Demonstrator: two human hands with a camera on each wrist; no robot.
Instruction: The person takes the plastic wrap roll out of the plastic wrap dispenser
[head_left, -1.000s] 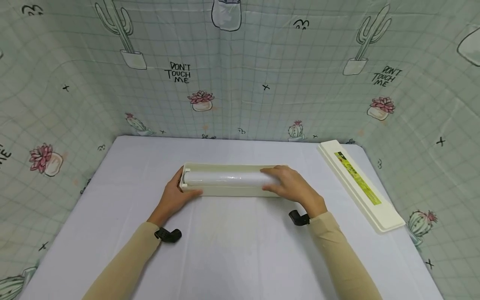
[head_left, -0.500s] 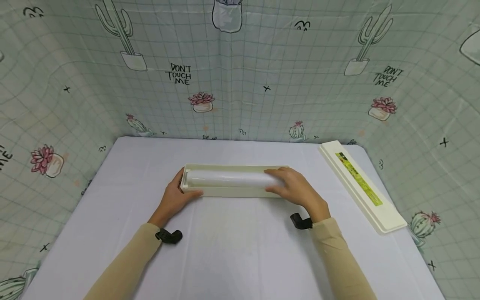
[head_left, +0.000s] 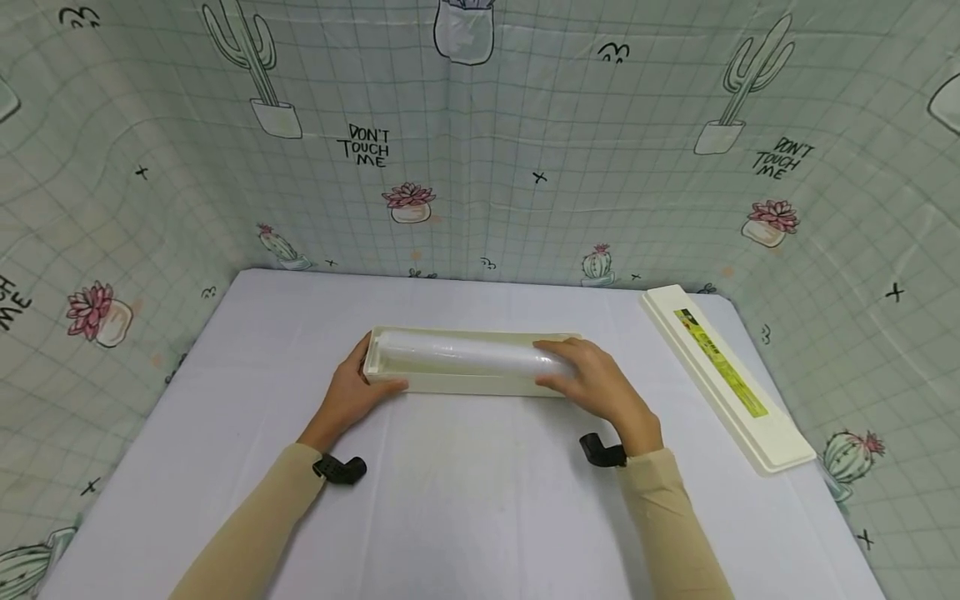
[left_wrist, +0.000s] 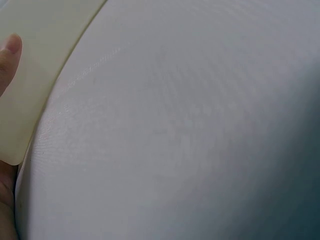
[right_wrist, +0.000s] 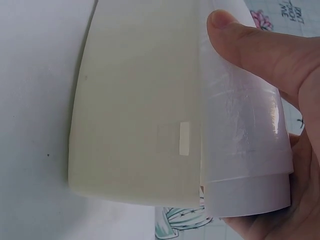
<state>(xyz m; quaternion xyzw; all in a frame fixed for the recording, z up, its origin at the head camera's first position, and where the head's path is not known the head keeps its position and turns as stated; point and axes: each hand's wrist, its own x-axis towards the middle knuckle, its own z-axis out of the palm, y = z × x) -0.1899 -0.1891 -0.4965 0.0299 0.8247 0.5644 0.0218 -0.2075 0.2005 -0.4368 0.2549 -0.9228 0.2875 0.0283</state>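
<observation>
Beige sleeve at far left, ending in the left grip: thumb laid on the near wall of an open cream box, fingers wrapped behind its left end, so it is grasping the box. Box sits lengthwise on the cloth-covered counter. Inside, a roll of clear film runs askew: left end within the box near the far wall, right end up above the rim. Whether the left end touches the floor of the box, I cannot tell.

Right grip is clasped round the roll's right end, thumb on the near side, fingers behind. I judge the wrap slick; held by one end only, the roll could pivot, slip from the thumb and drop back into the box. If the left end catches under the wall, pulling could tip the box; I'd count on the left grip to steady it. A loose film edge could also unwind.

Far right: cream lid with yellow-green label, well apart, lying slantwise on the counter.
</observation>
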